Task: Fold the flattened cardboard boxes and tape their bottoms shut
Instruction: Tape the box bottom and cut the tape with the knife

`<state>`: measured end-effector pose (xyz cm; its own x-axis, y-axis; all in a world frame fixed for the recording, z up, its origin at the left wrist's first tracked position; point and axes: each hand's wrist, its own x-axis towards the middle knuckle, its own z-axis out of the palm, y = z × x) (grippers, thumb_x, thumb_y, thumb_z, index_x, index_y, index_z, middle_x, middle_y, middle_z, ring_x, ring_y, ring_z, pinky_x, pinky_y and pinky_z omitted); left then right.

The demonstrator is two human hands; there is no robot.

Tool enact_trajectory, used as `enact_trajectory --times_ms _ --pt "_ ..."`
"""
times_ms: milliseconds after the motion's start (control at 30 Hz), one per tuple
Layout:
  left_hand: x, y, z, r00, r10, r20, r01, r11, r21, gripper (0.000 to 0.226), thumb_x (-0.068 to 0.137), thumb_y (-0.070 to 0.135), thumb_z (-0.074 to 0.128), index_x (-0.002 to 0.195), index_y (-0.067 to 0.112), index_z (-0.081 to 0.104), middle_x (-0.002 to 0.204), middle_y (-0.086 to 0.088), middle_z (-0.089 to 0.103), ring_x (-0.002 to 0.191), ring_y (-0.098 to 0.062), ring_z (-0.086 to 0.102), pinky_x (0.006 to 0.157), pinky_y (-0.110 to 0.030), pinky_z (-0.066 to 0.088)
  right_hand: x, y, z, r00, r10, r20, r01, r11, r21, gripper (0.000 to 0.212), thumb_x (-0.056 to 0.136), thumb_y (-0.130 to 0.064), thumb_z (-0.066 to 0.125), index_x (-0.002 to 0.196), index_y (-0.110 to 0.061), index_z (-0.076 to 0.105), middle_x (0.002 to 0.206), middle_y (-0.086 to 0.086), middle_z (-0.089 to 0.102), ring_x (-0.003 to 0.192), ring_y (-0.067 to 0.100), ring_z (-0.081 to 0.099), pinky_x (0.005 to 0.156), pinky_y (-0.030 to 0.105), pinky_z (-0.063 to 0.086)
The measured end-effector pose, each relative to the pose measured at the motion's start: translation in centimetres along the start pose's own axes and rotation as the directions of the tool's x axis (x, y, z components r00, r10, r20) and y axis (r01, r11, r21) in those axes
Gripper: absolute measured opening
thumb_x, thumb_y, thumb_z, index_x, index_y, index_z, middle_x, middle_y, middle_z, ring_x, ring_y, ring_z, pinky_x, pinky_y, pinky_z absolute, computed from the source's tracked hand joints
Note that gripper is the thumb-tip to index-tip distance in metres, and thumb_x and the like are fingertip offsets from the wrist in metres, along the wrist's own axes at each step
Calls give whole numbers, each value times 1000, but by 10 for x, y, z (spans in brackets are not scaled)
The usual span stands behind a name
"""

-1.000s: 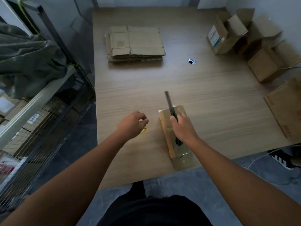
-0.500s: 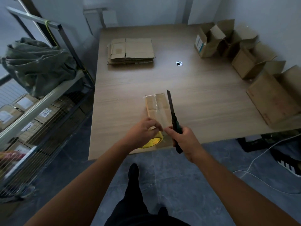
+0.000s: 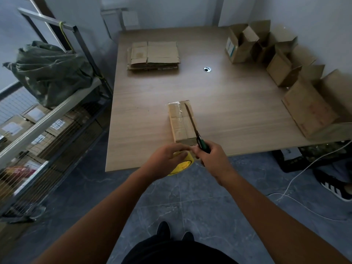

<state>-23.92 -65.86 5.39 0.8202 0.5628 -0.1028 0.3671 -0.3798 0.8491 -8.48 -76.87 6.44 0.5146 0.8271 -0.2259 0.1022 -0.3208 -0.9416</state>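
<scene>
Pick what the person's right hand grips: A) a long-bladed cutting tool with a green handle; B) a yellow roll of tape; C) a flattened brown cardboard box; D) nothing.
A: the right hand grips the green-handled cutting tool, blade over the small taped cardboard box; the left hand holds the yellow tape roll.

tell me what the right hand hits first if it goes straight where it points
Probably the taped box, whose near end sits just ahead of the right hand. Its knife overlies the box in view, though height is unclear.
</scene>
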Motion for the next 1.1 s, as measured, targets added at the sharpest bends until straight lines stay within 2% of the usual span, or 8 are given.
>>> enact_trajectory --times_ms 133,200,433,600,733,900,1000,1100 --pt "-4 -9 -15 997 -49 -58 35 974 -225 30 103 26 57 133 22 60 77 -3 62 66 -8 59 63 -27 53 10 -8 5 995 69 -74 -62 994 89 17 96 -15 68 79 -16 68 59 -5 58 46 1 47 47 17 38" --pt "-3 -15 -29 999 -27 -37 20 983 -183 25 103 28 57 126 21 65 81 -12 63 68 -10 57 63 -24 51 14 -6 7 990 100 -96 -90 990 105 17 97 -18 68 80 -14 69 63 1 58 47 4 47 45 18 38" --pt "16 -53 -71 996 -67 63 73 992 -104 20 94 35 70 101 17 75 59 4 58 52 -9 49 52 -26 45 35 -2 11 956 167 -241 -134 980 149 20 99 -18 65 81 -9 67 62 -1 58 56 13 52 56 28 46" --pt "47 -53 -90 982 -85 171 56 984 169 27 91 49 67 109 29 74 85 22 62 77 0 61 67 -20 49 57 1 4 966 147 -214 -153 988 -12 20 101 -21 61 85 -8 68 67 2 59 58 10 54 58 25 48" --pt "96 -69 -81 979 -144 148 84 933 350 25 94 50 64 107 31 75 73 18 54 66 -2 50 60 -26 37 100 22 -2 959 191 -211 -231 956 -181 32 100 -30 59 84 -3 65 66 5 60 60 18 56 61 36 49" --pt "139 -96 -60 955 -268 129 177 860 479 29 93 56 62 105 32 75 97 7 67 90 -14 60 74 -29 43 145 56 -6 968 200 -149 -244 882 -404 34 102 -33 56 72 -17 53 65 0 54 58 14 50 51 29 35" --pt "151 -108 -48 937 -333 110 245 847 472 28 91 56 64 101 33 76 102 5 72 98 -18 65 82 -34 53 164 74 -7 963 240 -120 -268 879 -394 37 103 -34 55 70 -18 50 65 3 54 60 19 52 54 32 37" --pt "158 -112 -40 918 -375 129 266 824 500 31 92 56 63 104 31 75 104 1 72 97 -20 64 84 -35 54 177 95 -7 939 337 -67 -344 915 -212 32 101 -35 56 78 -14 55 72 15 61 66 27 61 61 35 46"
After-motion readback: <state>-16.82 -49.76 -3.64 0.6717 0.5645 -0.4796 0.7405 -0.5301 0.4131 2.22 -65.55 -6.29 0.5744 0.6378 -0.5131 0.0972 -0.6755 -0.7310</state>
